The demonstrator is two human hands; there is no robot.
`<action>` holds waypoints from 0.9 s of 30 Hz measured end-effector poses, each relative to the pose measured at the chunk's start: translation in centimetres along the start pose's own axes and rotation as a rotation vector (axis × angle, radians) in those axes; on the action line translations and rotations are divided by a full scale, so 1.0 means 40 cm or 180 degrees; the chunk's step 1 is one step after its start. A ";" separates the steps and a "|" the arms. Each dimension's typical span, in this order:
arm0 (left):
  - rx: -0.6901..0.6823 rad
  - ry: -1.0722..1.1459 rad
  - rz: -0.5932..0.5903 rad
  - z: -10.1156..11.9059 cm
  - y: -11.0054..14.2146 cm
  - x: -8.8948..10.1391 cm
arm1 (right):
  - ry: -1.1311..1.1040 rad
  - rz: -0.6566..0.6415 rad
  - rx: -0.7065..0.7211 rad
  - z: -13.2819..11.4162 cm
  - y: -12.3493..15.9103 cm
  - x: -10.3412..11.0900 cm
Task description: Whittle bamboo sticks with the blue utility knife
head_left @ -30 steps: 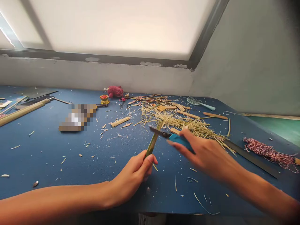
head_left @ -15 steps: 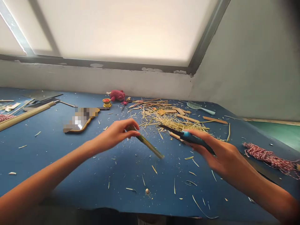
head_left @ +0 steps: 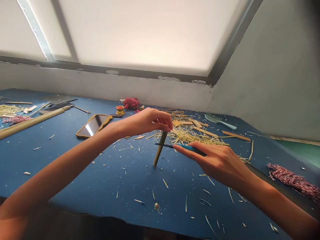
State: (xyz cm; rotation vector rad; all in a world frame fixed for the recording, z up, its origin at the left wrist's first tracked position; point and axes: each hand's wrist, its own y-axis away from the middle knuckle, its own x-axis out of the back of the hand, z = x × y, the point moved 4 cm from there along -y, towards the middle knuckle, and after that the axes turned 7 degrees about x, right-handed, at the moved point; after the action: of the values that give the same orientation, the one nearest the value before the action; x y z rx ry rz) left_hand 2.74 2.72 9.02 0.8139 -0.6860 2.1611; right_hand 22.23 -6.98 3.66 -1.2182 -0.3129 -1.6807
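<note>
My left hand (head_left: 155,120) pinches the upper end of a short green bamboo strip (head_left: 158,154). The strip stands nearly upright, tilted a little, with its lower end at the blue tabletop (head_left: 100,186). My right hand (head_left: 212,158) is closed around the blue handle of a knife (head_left: 188,148). The knife's dark blade points left and crosses the strip below my left fingers; whether it cuts in cannot be told. Behind my hands lies a heap of pale shavings (head_left: 190,136), partly hidden by them.
A wooden-framed mirror (head_left: 93,126), a red plush toy (head_left: 131,103) and a small gold bowl (head_left: 120,110) lie at the back left. Bamboo poles (head_left: 35,122) rest far left. A pale green hairbrush (head_left: 220,121) and red-white cord (head_left: 292,180) lie right. Slivers are scattered about.
My left hand has moved right and turned the bamboo strip from slanting to nearly upright. The knife in my right hand has come left and down, its blade now across the strip.
</note>
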 end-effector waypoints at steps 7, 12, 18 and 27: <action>-0.0168 0.0226 0.0209 0.008 0.011 -0.018 | 0.0289 0.0058 -0.0062 -0.032 0.007 0.001; -0.0324 0.0271 0.0240 0.023 0.010 -0.030 | 0.0105 0.0138 -0.0140 -0.045 0.021 -0.020; -0.0445 0.0117 0.0319 0.025 0.013 -0.031 | 0.0022 0.0081 -0.0233 -0.053 0.028 -0.039; -0.0507 0.0078 0.0393 0.006 0.025 -0.014 | 0.0187 0.0154 0.0027 -0.060 -0.010 -0.023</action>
State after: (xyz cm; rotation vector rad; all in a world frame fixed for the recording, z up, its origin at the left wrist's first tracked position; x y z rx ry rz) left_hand 2.36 1.73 8.56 0.6759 -0.9039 2.1888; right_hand 20.54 -7.90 1.94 -1.1591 -0.2525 -1.6687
